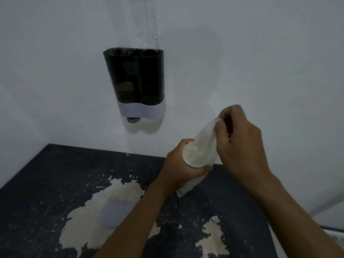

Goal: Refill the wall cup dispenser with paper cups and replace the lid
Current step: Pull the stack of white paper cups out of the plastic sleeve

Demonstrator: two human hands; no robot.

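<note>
A dark, see-through cup dispenser (134, 82) with a white band at its base hangs on the wall, its top open. A short stack of cups shows inside its left tube. My left hand (176, 168) grips a stack of paper cups (197, 155) wrapped in a thin plastic sleeve, bottom end facing me. My right hand (240, 140) pinches the plastic sleeve (210, 131) at the stack's upper end. The white lid (113, 215) lies flat on the table, left of my left forearm.
The dark table (46, 183) has large patches of peeled, pale surface. It meets the white wall (260, 71) at the back. A strip of clear tape (150, 25) runs up the wall above the dispenser.
</note>
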